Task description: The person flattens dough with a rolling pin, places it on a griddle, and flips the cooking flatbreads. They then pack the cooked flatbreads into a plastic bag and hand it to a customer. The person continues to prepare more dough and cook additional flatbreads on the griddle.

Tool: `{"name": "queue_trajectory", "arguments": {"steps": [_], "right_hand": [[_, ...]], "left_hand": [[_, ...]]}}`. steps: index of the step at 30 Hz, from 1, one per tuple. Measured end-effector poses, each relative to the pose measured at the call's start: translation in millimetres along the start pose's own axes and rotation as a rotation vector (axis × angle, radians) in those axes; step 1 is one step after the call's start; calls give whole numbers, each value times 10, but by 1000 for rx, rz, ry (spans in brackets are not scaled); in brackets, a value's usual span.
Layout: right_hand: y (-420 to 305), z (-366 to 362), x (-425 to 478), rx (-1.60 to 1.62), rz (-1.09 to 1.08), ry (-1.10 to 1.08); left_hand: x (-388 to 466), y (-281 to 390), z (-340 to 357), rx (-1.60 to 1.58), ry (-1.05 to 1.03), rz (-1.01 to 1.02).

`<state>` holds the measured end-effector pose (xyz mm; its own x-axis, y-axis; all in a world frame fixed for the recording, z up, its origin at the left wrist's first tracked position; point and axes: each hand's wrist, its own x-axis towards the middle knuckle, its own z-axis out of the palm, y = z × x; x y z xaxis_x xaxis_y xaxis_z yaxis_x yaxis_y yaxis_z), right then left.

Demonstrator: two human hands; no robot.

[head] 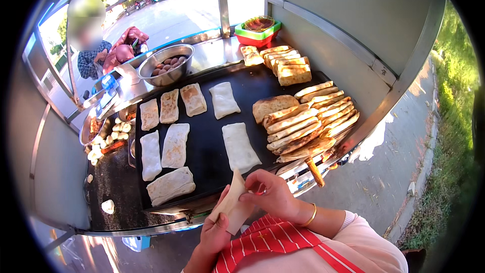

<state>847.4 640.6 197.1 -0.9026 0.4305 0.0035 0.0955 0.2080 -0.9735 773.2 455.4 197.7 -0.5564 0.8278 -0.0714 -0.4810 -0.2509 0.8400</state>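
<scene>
A brown paper bag or folded paper sleeve point(235, 206) is held up in front of the striped red apron. My left hand point(215, 231) grips its lower left side, thumb on the near face. My right hand point(272, 195) pinches its right edge near the top; the fingertips are partly hidden. Just beyond the paper, a pale rectangular stuffed flatbread point(240, 146) lies on the black griddle point(206, 163). More flatbreads are spread over the griddle's left half, some pale like this flatbread point(171, 186), others browned like this flatbread point(169, 106).
Stacked browned flatbreads point(295, 129) crowd the griddle's right side, beside a wooden handle point(315, 172). Behind stand a metal bowl of eggs point(166, 64) and green and red baskets point(257, 32). Dough pieces point(120, 131) lie left. A person point(93, 58) is outside the stall.
</scene>
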Motion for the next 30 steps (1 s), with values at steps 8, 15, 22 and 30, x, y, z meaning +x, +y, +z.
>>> {"name": "queue_trajectory", "arguments": {"steps": [8, 15, 22, 30], "right_hand": [[93, -177, 70, 314, -4, 52], [97, -334, 113, 331, 69, 67], [218, -452, 147, 356, -6, -53], [197, -330, 227, 480, 96, -146]], "left_hand": [[380, -21, 17, -194, -134, -8], [527, -162, 26, 250, -43, 172], [549, -140, 133, 286, -36, 242], [367, -163, -40, 547, 174, 195]]}}
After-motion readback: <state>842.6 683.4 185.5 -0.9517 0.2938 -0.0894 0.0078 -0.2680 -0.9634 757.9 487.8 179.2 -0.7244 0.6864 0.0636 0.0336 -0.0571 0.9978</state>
